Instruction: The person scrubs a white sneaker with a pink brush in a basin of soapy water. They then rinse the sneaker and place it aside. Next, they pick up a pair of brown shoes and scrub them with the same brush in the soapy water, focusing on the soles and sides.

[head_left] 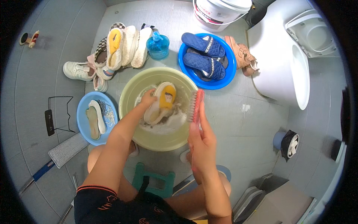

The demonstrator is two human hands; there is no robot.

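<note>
A large pale green basin [160,145] on the floor between my feet holds sudsy, greyish water. In it a white slipper with a yellow cartoon-printed upper [169,89] lies tilted, partly in the foam. My left hand [148,98] grips the slipper by its left side, thumb and fingers pressed on the edge. My right hand [203,143] is closed around a pink scrub brush [200,100], held upright over the basin's right rim. The brush's pale bristles face left toward the slipper, apart from it.
A blue basin [233,71] with navy slippers stands beyond, beside tan boots [240,52] and a white toilet [279,63]. Several shoes [128,44] and a blue bottle [158,46] are far left. A small blue basin [84,121] holds insoles and laces. A green stool [156,181] stands near.
</note>
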